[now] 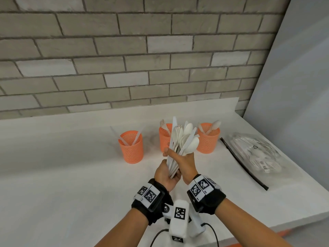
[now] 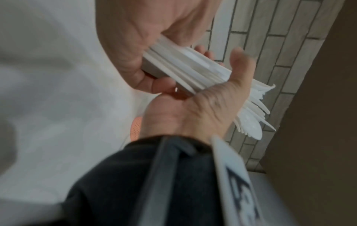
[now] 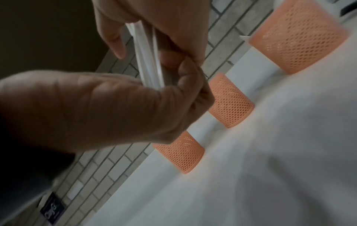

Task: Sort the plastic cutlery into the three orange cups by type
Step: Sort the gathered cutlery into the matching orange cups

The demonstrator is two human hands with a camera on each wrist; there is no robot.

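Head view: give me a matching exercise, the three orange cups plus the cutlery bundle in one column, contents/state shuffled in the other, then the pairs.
Column 1
1. left cup
2. middle cup
3. right cup
4. cutlery bundle

Column 2
A. holds forks
B. held above the counter by both hands, the left hand at the handle ends, the right hand round the middle
C. holds knives
D. holds spoons

Pairs: 1-C, 2-A, 3-D, 4-B
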